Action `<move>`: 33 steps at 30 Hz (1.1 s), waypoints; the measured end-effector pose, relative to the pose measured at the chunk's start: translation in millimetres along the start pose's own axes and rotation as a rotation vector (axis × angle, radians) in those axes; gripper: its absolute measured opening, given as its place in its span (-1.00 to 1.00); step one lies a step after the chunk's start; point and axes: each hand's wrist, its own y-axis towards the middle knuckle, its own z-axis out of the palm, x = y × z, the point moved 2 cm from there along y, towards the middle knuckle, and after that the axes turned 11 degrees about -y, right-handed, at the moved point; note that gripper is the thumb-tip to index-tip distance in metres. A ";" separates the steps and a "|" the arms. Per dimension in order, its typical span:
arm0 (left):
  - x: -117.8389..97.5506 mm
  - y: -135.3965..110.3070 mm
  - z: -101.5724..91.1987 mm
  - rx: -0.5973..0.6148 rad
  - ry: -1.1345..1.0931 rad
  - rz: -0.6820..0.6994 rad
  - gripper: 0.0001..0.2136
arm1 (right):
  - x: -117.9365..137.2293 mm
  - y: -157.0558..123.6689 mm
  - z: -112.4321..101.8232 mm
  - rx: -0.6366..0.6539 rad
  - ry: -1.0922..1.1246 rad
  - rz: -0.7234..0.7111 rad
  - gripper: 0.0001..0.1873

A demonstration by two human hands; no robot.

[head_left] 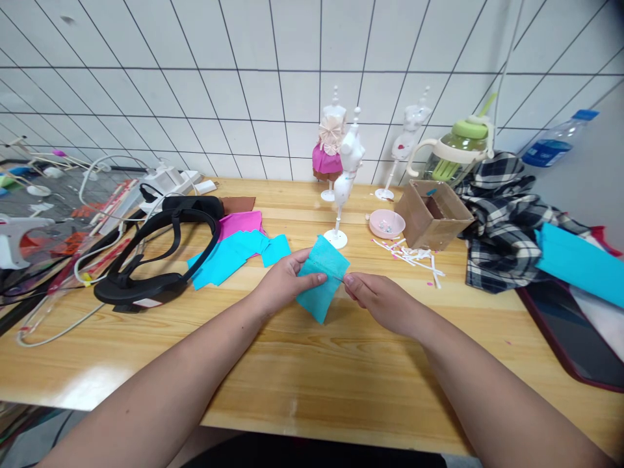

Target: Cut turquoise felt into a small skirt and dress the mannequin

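My left hand (287, 279) is closed on a turquoise piece of fabric (322, 305), thumb on top, holding it up over the table. At the fabric's right edge my right hand (368, 292) pinches a thin, needle-like thing (340, 279), most of it hidden by the fingertips. Just behind the fabric stands a bare white mini dress form (347, 169) on a round base. Left of my left hand lie several more turquoise pieces (234, 257), partly over magenta fabric (241, 223).
Behind are a dressed form (329, 149) and another white form (408, 136). To the right sit a pink dish (387, 224), white scraps (414, 253), a cardboard box (433, 218), a green-lidded jug (458, 149) and a plaid cloth (502, 214). A black headset (156, 286) lies left.
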 end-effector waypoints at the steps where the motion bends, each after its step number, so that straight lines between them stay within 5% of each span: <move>1: 0.1 0.1 0.1 -0.001 0.002 0.004 -0.50 | 0.1 0.1 0.2 0.001 -0.003 0.002 -0.48; 33: 2.9 -0.7 3.5 0.031 -0.001 -0.014 -0.43 | 4.6 3.4 8.0 -0.031 -0.028 0.029 -0.50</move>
